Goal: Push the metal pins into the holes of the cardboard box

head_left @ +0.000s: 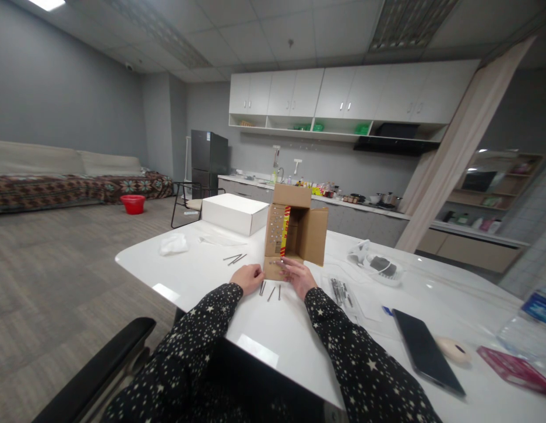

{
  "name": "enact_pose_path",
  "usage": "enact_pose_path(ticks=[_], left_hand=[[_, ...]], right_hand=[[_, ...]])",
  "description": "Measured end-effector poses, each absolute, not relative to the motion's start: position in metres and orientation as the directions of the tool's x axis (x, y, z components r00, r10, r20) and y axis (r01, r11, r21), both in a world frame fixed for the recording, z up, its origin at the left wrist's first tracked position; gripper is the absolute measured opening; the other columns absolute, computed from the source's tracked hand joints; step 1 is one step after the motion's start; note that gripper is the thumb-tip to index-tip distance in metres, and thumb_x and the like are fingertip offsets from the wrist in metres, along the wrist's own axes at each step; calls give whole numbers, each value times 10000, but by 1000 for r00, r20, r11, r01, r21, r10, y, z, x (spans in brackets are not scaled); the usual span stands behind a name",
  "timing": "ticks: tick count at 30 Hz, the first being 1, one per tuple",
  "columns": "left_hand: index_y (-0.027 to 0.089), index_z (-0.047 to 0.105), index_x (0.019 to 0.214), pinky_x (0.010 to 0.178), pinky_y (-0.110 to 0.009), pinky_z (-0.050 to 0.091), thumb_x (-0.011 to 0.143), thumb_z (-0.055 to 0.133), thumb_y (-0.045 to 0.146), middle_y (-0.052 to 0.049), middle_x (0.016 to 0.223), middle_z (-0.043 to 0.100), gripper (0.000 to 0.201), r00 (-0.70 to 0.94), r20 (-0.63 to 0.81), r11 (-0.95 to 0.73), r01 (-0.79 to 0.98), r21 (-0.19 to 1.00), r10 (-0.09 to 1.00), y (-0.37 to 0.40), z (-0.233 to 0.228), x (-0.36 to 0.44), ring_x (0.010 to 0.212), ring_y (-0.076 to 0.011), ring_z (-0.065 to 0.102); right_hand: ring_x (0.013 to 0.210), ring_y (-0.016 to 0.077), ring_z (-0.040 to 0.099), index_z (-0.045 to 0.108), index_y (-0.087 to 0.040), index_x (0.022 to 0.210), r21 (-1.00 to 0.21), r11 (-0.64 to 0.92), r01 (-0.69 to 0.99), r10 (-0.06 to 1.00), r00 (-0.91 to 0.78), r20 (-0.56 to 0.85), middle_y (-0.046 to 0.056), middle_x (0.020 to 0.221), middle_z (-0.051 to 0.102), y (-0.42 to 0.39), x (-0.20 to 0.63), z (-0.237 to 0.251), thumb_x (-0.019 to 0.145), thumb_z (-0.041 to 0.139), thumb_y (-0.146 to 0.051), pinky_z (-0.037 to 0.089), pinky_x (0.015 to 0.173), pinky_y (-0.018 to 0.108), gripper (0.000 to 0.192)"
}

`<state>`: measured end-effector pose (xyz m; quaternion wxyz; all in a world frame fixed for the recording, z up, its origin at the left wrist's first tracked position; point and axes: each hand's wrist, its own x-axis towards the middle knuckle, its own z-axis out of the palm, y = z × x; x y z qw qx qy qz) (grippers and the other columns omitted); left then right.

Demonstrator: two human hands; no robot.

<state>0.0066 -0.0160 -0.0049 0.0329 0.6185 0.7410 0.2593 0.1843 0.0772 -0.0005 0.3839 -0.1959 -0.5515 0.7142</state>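
Left hand: your left hand (249,277) rests loosely curled on the worktop (282,329), just left of the cardboard box (293,232), grasping nothing.
Right hand: your right hand (296,274) lies flat, fingers spread, touching the box's lower flap.
Nails: loose nails (271,291) lie just before the box, between your hands.

Hidden, cropped and unresolved parts of the head view.

The left hand (249,277) and right hand (297,276) show only their backs, so the fingertips and any grip stay concealed. The cardboard box (295,232) at 12 o'clock hides its interior floor; markings on its left flap are too small to read. The water bottle (531,326) at 3 o'clock and the pink case (515,369) at 4 o'clock are cropped by the frame's edge.
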Motion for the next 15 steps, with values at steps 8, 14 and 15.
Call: enact_pose_path(ticks=[8,14,15], left_hand=[[202,604,743,590,-263,324,829,418,416,-34,727,651,296,-213,304,76,912,404,928,-14,-9,5,685,-164,568],[202,610,747,588,-268,328,828,414,411,-36,719,648,297,-213,305,77,912,403,928,-14,-10,4,677,-167,566],[202,612,750,591,-268,331,828,415,412,-37,719,649,299,-212,305,76,912,403,928,-14,-10,4,679,-168,568]], right_hand=[[700,161,627,704,-171,988,-930,-111,-352,765,-627,146,89,1003,703,77,184,-1,628,728,-257,458,610,274,371],[701,159,627,713,-177,974,-929,-109,-354,766,-626,149,84,985,709,78,185,-3,625,734,-256,468,625,280,358],[700,158,626,714,-178,975,-928,-109,-355,764,-627,150,83,982,710,79,185,-3,627,734,-257,468,628,280,358]])
